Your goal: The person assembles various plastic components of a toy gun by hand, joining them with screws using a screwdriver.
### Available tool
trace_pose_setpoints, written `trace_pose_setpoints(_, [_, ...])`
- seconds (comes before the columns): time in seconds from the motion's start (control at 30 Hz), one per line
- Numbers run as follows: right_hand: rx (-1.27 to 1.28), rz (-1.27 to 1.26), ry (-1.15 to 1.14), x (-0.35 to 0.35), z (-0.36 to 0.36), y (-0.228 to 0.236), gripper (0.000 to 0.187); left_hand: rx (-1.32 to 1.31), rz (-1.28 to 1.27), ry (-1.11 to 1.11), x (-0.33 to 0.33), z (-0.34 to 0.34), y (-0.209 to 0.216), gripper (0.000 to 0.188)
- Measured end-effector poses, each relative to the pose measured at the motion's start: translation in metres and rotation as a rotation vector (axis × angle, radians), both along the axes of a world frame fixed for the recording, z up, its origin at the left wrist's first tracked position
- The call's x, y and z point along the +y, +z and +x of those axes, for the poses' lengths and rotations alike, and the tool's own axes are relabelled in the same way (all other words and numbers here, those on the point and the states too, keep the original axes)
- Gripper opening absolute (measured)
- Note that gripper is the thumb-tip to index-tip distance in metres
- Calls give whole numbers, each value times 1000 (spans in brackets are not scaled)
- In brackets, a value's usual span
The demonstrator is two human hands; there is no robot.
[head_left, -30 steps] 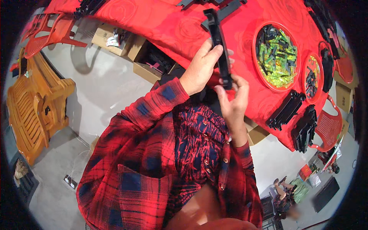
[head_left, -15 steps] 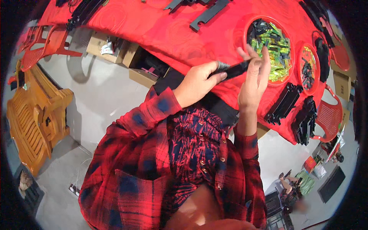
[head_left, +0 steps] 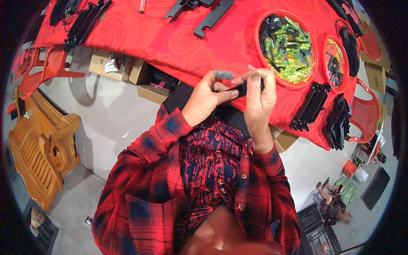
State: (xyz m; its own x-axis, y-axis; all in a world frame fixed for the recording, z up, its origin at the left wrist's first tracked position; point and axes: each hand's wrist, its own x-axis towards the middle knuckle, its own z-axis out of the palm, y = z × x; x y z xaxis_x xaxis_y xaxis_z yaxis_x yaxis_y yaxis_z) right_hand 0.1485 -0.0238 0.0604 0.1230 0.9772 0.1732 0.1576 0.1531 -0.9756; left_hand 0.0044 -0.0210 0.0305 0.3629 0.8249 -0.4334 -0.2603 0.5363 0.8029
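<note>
A short black plastic piece is held between my two hands, just past the near edge of the red-covered table. My left hand grips its left end with the thumb on top; a grey wrap covers one raised finger. My right hand closes its bent fingers and thumb around the right end, hiding much of the piece. Just beyond the right hand stands a round red tray of yellow-green clear strips and small black parts.
A smaller red tray holds tiny black and orange bits. Long black parts lie in stacks at the right edge, far left, and a bigger black part at the back. Red chairs, a wooden bench and cardboard boxes surround the table.
My right hand has moved left and closed its spread fingers on the black piece, which now shows less. The left hand has shifted slightly left, and its wrapped finger is lifted. The view has shifted.
</note>
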Motion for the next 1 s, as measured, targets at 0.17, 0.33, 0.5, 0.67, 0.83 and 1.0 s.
trace_pose_setpoints(0.17, [-170,66,25,-5,1,-6,12,-106,-77,125,-14,3,-8,43])
trace_pose_setpoints(0.33, [91,-194,16,-4,9,-17,18,86,-81,-28,2,2,-13,40])
trace_pose_setpoints(0.5, [43,-117,-53,5,11,-12,15,63,-102,-136,16,3,-5,31])
trace_pose_setpoints(0.67, [153,-174,-101,17,18,-18,20,-42,-45,-279,27,-5,-12,29])
trace_pose_setpoints(0.83, [381,-297,-117,33,29,-27,27,-134,32,-375,40,-22,-6,38])
trace_pose_setpoints(1.0, [394,-310,-98,37,29,-33,27,-113,56,-368,42,-23,-2,34])
